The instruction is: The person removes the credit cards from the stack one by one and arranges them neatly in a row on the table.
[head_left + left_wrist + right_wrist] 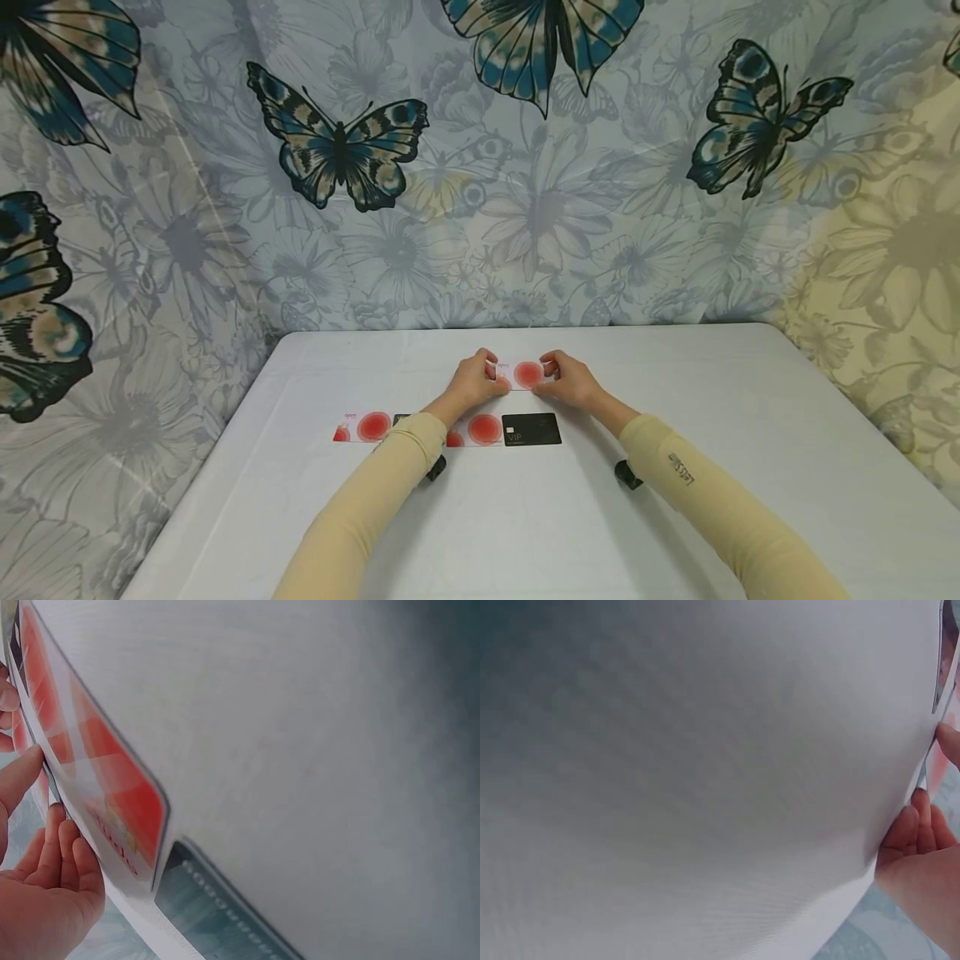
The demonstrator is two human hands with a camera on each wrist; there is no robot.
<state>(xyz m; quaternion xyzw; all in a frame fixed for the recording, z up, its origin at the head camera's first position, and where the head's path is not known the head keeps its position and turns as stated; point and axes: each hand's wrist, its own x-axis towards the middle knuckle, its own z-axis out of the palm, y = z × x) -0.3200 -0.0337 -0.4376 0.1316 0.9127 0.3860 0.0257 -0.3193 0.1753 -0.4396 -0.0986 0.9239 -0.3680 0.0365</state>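
At twelve o'clock from the black VIP card (532,429), red-and-white card (528,374) sits pinched at both ends, left hand (475,379) at nine, right hand (572,382) at three, probably keeping it straight.

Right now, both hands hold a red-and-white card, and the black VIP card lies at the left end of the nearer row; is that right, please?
Not quite: the black VIP card lies at the right end, as the head view shows.
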